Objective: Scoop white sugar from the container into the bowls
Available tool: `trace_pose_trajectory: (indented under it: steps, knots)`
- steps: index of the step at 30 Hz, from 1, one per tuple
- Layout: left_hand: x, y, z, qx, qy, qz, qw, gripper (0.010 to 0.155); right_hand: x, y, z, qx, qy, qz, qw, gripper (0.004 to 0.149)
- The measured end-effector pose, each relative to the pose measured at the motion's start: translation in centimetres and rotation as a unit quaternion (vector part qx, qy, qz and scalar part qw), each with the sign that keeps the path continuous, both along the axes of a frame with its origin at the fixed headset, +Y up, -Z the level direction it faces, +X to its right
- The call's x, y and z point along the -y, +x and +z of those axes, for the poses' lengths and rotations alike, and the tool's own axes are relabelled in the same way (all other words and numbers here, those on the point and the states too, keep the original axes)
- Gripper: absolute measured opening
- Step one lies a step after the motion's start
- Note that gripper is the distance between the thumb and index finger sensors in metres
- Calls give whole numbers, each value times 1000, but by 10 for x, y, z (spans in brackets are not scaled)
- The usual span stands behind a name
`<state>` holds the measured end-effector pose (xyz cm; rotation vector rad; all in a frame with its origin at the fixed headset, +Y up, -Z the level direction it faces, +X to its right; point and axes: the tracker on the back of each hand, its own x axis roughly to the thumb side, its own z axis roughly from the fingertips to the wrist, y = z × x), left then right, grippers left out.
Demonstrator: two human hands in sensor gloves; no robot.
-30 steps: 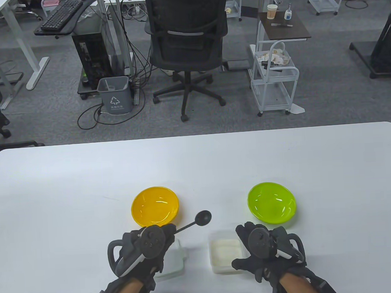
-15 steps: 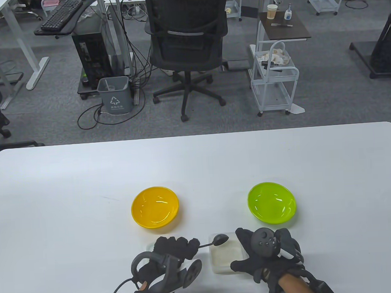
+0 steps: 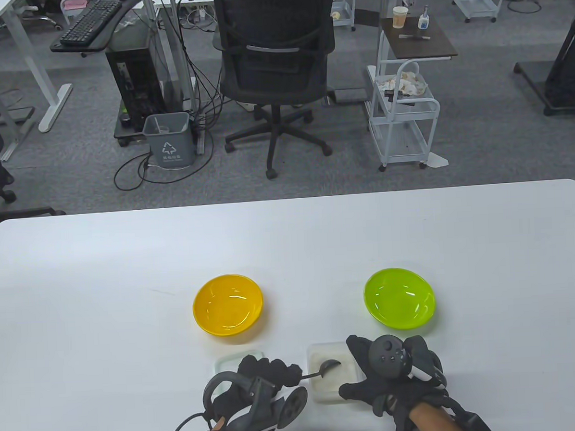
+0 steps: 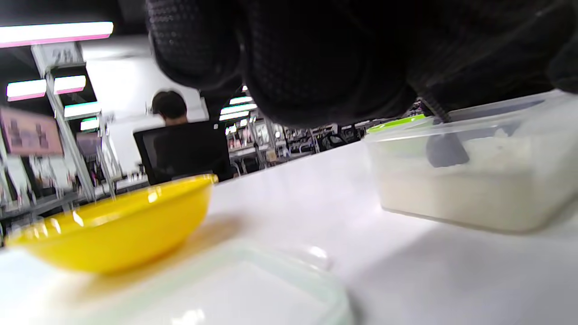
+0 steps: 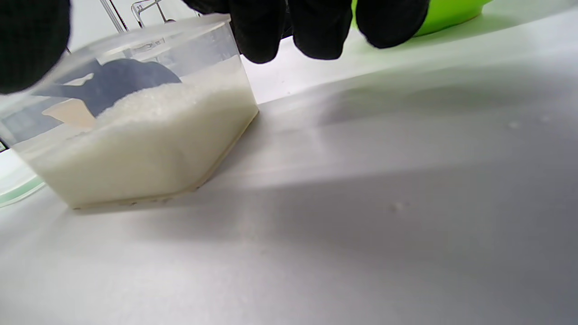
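Observation:
A clear square container [image 3: 325,394] of white sugar [image 5: 149,131] sits near the table's front edge. My left hand [image 3: 267,375] grips a black spoon [image 3: 327,367] by its handle, with the bowl dipped into the sugar; the spoon also shows through the wall in the right wrist view [image 5: 122,81] and the left wrist view [image 4: 445,151]. My right hand [image 3: 373,379] holds the container's right side. A yellow bowl [image 3: 228,306] and a green bowl [image 3: 400,303] stand behind, both without sugar.
The container's clear lid [image 3: 226,364] lies flat under my left hand, also seen in the left wrist view [image 4: 203,293]. The white table [image 3: 126,262] stretches back to its far edge. An office chair [image 3: 275,71] stands beyond.
My left hand turned over and swung the spoon from above the table, near the yellow bowl, right and down into the sugar. The right hand stayed on the container.

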<state>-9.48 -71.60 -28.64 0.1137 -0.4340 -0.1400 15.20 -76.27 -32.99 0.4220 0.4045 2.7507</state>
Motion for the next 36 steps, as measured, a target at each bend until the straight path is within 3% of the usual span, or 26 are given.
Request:
trace_pose_trajectory:
  steps: [5, 11, 14, 24, 32, 36]
  knots:
    - [8, -16, -14, -46, -108, 88, 989, 43, 0, 0, 0, 0, 0, 1, 1000, 96]
    - [29, -37, -33, -108, -280, 216, 929, 43, 0, 0, 0, 1, -1, 2, 1000, 95]
    - [37, -43, -38, -119, -326, 248, 904, 43, 0, 0, 0, 1, 0, 4, 1000, 96]
    - [49, -48, -40, -127, -372, 279, 876, 44, 0, 0, 0, 2, -3, 1, 1000, 95]
    - [47, -51, -41, -125, -382, 296, 867, 44, 0, 0, 1, 4, -4, 0, 1000, 95]
    - [43, -59, -42, -124, -387, 327, 853, 44, 1, 0, 1, 5, -2, 1, 1000, 95]
